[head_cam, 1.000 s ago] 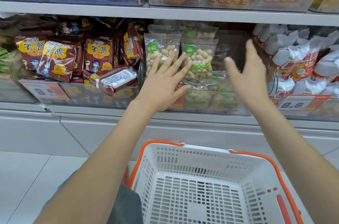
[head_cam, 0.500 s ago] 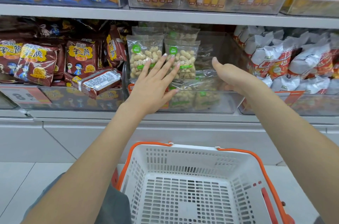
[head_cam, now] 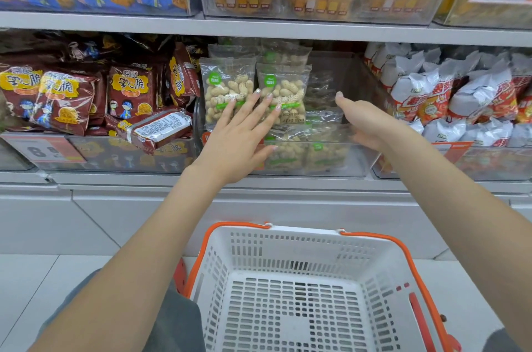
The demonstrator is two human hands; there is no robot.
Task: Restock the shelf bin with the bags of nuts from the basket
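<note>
In the bin (head_cam: 339,161): your right hand (head_cam: 365,124) dropped onto the flat nut bags (head_cam: 283,92), fingers unclear.
Left hand (head_cam: 241,132): fingers wide, steadying them.
Basket (head_cam: 302,239): empty, restock nearly done.

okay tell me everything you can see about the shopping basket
The basket is white perforated plastic with an orange rim and orange handles folded down along its edges. It sits upright and low in front of the shelf, below both arms, against the person's grey-clad knee. Nothing shows inside it; its slotted floor is bare. Neither hand touches it.
</note>
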